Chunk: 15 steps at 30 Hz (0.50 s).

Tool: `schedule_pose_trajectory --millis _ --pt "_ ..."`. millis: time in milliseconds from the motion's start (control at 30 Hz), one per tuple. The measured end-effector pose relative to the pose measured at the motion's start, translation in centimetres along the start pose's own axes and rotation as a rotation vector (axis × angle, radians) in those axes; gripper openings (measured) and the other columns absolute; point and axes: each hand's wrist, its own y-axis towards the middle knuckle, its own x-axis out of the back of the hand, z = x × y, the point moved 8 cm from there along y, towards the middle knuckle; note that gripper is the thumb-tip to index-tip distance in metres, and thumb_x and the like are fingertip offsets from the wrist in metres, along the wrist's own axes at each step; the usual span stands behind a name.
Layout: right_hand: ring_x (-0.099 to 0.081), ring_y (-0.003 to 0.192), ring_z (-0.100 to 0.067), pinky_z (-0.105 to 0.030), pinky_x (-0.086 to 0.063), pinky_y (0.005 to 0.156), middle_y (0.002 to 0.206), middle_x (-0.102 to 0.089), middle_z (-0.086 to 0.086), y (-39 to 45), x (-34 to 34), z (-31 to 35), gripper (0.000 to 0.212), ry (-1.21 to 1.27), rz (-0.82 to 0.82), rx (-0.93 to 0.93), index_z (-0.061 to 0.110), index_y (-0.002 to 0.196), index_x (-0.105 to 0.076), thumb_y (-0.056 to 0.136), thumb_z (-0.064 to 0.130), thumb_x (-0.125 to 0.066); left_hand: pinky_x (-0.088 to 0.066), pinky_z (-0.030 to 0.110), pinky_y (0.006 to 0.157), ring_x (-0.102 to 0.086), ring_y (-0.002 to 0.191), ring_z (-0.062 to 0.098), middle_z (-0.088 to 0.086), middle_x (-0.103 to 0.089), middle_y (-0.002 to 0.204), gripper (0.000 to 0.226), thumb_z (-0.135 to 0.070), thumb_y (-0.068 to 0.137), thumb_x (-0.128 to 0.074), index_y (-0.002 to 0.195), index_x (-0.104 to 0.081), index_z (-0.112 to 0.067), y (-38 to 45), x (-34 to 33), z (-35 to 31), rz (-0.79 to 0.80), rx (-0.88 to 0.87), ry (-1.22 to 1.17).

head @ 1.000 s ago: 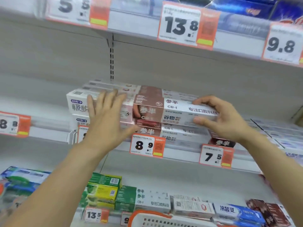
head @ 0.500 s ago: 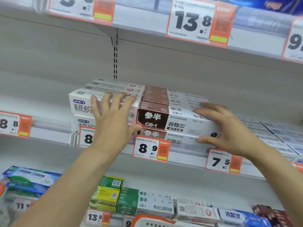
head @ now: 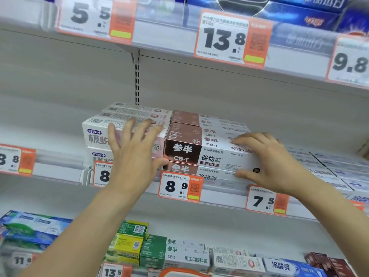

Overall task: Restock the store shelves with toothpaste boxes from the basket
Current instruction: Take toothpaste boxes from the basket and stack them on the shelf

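Two hands: both reach up to the middle shelf [head: 219, 200], one on each side of the top box.
Basket: only an orange-and-white plastic rim [head: 179, 273] shows at the bottom edge, nearest the camera; its contents are hidden.
Left hand [head: 131, 156]: fingers straight and spread, palm flat on the pink-and-white cardboard toothpaste boxes [head: 95, 136], thumb touching the brown end of the neighbouring box; probably steadying that stack and squaring the fronts.
Right hand [head: 273, 162]: its grip is clamped on the brown-and-white cardboard toothpaste box [head: 199, 154], fingers curled over the top edge, thumb under the front face, likely to slide it home.
Box position: top of a brown-and-white stack on the middle shelf, above the 8.9 price tag [head: 179, 186], touching the pink-and-white stack on its left.
Box axis: long axis runs left to right along the shelf edge, printed face forward, brown end to the left.
Farther back: more rows of the same boxes lie behind, toward the grey back panel [head: 239, 92].
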Motion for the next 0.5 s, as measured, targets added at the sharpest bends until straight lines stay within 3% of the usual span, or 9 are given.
schedule_pose_trajectory --millis 100,200,300,400,500 --pt "-0.028 0.145 -0.019 -0.045 -0.025 0.121 0.159 -0.030 0.010 1.9 -0.3 0.8 0.097 -0.021 0.173 -0.018 0.041 0.149 -0.031 0.069 0.058 -0.082 0.002 0.061 0.118 -0.029 0.146 0.032 0.001 -0.049 0.147 0.080 -0.046 0.070 -0.084 0.140 -0.052 -0.024 0.1 0.1 -0.3 -0.002 -0.003 -0.006" --pt "-0.025 0.149 -0.015 -0.042 -0.026 0.122 0.164 -0.023 0.013 3.4 -1.4 1.7 0.103 0.001 0.305 0.037 0.046 0.155 -0.014 0.076 0.052 -0.080 0.006 0.057 0.118 -0.031 0.145 0.032 0.002 -0.050 0.146 0.080 -0.043 0.070 -0.085 0.140 -0.052 -0.023 0.0 0.0 -0.3 -0.006 0.005 -0.009" --pt "-0.024 0.150 -0.016 -0.046 -0.030 0.120 0.164 -0.021 0.017 3.3 -1.7 1.6 0.101 -0.016 0.309 0.036 0.049 0.154 -0.010 0.079 0.052 -0.077 0.005 0.056 0.118 -0.031 0.144 0.033 0.003 -0.050 0.146 0.079 -0.041 0.070 -0.086 0.139 -0.053 -0.022 0.0 0.0 -0.2 -0.009 0.000 -0.016" --pt "-0.015 0.153 -0.015 -0.047 -0.024 0.122 0.164 -0.013 0.021 2.5 -1.7 1.9 0.098 -0.040 0.314 0.038 0.051 0.154 -0.003 0.085 0.051 -0.072 0.000 0.060 0.118 -0.033 0.143 0.033 0.003 -0.050 0.146 0.079 -0.042 0.069 -0.086 0.138 -0.053 -0.023 0.0 -0.1 -0.1 -0.003 -0.008 -0.006" --pt "-0.013 0.153 -0.015 -0.046 -0.022 0.123 0.165 -0.012 0.019 2.1 -1.3 2.4 0.094 -0.034 0.321 0.021 0.046 0.156 -0.007 0.087 0.050 -0.070 0.001 0.059 0.118 -0.032 0.143 0.033 0.003 -0.049 0.146 0.079 -0.041 0.070 -0.087 0.139 -0.053 -0.024 0.0 -0.1 -0.1 0.004 -0.009 -0.009"
